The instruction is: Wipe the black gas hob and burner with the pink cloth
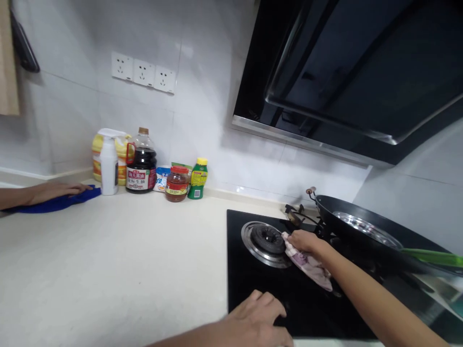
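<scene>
Pinched in my right hand [303, 240] is a pale pink and purple cloth [307, 267], pressed against the right side of the burner [268, 238]. The burner has a dark round cap inside a shiny metal ring, set in the black glass cooktop [260, 284]. Nearer to me, my left hand [255, 318] rests at the cooktop's front left edge. Its fingers are apart and slightly bent, with nothing visible in them. A black wok [325, 205] stands to the right of my right hand, with a metal perforated plate inside.
At far left another person's hand [58, 193] lies on a blue cloth [54, 206]. A white spray bottle [109, 166], a soy sauce bottle [141, 166], a red-lidded jar [177, 185] and a green bottle [198, 179] line the wall. A range hood [325, 72] overhangs the cooktop.
</scene>
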The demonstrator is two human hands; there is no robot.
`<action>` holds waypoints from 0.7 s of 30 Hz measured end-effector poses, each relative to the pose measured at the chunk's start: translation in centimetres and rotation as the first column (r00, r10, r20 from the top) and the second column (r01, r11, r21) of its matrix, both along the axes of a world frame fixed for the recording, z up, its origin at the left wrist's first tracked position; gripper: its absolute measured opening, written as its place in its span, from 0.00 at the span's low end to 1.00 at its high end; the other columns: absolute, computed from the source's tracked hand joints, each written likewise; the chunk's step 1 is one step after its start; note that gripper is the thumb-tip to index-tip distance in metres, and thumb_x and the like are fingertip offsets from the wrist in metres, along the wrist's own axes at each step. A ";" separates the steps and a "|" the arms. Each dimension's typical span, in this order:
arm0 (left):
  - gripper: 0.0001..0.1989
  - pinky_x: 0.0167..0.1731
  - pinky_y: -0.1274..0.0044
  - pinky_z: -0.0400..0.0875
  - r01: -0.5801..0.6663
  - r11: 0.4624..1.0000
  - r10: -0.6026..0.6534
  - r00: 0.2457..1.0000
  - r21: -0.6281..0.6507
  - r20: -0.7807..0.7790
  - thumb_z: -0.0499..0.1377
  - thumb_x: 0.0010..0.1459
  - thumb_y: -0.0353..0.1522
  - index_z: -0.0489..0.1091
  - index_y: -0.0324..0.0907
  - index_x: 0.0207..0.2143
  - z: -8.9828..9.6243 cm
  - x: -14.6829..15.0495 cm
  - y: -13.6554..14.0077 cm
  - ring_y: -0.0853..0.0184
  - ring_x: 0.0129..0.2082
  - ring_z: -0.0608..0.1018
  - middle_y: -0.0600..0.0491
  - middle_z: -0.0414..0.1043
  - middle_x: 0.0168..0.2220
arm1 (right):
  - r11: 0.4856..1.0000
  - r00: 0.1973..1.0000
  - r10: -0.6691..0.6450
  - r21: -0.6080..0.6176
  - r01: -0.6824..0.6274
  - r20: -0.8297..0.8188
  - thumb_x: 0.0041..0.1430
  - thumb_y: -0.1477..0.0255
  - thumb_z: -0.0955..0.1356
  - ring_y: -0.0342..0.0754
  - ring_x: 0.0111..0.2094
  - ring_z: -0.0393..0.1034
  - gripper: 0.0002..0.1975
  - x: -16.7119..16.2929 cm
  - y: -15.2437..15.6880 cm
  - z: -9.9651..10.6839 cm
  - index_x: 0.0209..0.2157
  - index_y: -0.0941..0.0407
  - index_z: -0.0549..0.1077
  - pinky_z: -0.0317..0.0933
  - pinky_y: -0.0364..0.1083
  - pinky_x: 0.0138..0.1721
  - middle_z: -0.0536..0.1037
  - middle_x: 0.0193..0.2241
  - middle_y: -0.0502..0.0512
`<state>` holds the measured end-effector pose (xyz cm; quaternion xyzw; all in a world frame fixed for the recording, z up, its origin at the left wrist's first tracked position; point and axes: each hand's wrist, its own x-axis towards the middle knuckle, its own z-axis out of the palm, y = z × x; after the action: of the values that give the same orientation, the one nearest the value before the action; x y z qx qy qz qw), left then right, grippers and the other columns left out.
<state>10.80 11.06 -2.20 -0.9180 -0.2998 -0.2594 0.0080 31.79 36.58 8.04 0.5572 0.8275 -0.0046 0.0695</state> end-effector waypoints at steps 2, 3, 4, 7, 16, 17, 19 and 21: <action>0.14 0.50 0.72 0.63 0.000 1.000 0.000 1.000 -0.006 0.000 0.52 0.70 0.45 0.71 0.52 0.51 0.2 0.0 -0.1 0.63 0.53 0.69 0.52 0.66 0.56 | 1.000 1.000 0.010 -0.004 -0.010 0.003 0.66 0.54 0.64 0.57 0.45 0.76 0.22 0.6 -0.9 0.0 0.40 0.57 0.79 0.65 0.50 0.45 0.82 0.39 0.64; 0.14 0.50 0.72 0.63 0.000 1.000 0.000 1.000 -0.009 0.007 0.52 0.70 0.45 0.72 0.52 0.50 0.3 0.0 -0.2 0.63 0.53 0.69 0.52 0.66 0.56 | 1.000 1.000 0.017 -0.007 -0.017 0.001 0.65 0.53 0.64 0.58 0.46 0.76 0.22 0.9 -1.3 0.0 0.40 0.57 0.79 0.64 0.49 0.44 0.82 0.39 0.64; 0.14 0.50 0.72 0.63 0.000 1.000 0.000 1.000 -0.014 0.017 0.52 0.70 0.45 0.72 0.52 0.50 0.3 0.0 -0.3 0.63 0.53 0.69 0.52 0.66 0.56 | 1.000 1.000 0.024 -0.010 -0.024 -0.002 0.64 0.53 0.64 0.59 0.46 0.76 0.23 1.2 -1.6 0.1 0.41 0.58 0.79 0.64 0.49 0.44 0.82 0.39 0.65; 0.14 0.50 0.71 0.62 -0.007 1.000 0.008 0.999 -0.016 0.046 0.52 0.70 0.45 0.72 0.53 0.51 0.2 0.0 -0.3 0.62 0.54 0.68 0.53 0.66 0.57 | 0.999 0.999 0.048 -0.022 -0.049 -0.011 0.64 0.55 0.64 0.58 0.47 0.76 0.22 1.8 -2.1 0.2 0.44 0.59 0.78 0.64 0.48 0.44 0.81 0.44 0.66; 0.13 0.45 0.74 0.63 -0.037 0.999 0.037 0.999 0.032 0.006 0.57 0.67 0.45 0.73 0.57 0.52 -2.4 0.8 2.0 0.63 0.47 0.71 0.54 0.71 0.52 | 0.998 0.997 0.062 0.005 -0.063 0.039 0.66 0.61 0.68 0.50 0.48 0.72 0.18 -1.8 1.5 0.1 0.52 0.56 0.72 0.69 0.55 0.49 0.74 0.52 0.57; 0.14 0.44 0.74 0.63 -0.040 0.999 0.040 0.999 0.037 -0.002 0.56 0.67 0.46 0.73 0.57 0.51 -2.7 1.0 2.3 0.64 0.46 0.72 0.54 0.71 0.51 | 0.998 0.997 0.065 0.016 -0.066 0.033 0.66 0.61 0.68 0.51 0.48 0.72 0.18 -2.6 2.0 0.0 0.53 0.56 0.72 0.69 0.55 0.49 0.74 0.52 0.57; 0.14 0.42 0.75 0.62 -0.041 0.998 0.042 0.999 0.049 -0.028 0.54 0.68 0.46 0.73 0.56 0.50 -3.1 1.4 2.7 0.65 0.44 0.72 0.55 0.73 0.49 | 0.996 0.997 0.072 0.045 -0.073 0.012 0.67 0.59 0.67 0.51 0.47 0.72 0.20 -4.5 2.9 0.0 0.53 0.57 0.71 0.69 0.56 0.49 0.75 0.50 0.58; 0.13 0.41 0.75 0.62 -0.044 0.998 0.047 0.998 0.047 -0.050 0.54 0.69 0.46 0.73 0.55 0.50 -3.3 1.6 3.0 0.66 0.43 0.73 0.56 0.74 0.48 | 0.992 0.994 0.109 0.068 -0.108 -0.012 0.70 0.57 0.62 0.52 0.48 0.72 0.20 -6.7 3.3 0.0 0.53 0.56 0.72 0.66 0.55 0.50 0.76 0.50 0.60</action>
<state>12.44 14.09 -5.50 -0.9168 -0.3143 -0.2425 0.0427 25.13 39.84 8.04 0.5134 0.8567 0.0229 0.0443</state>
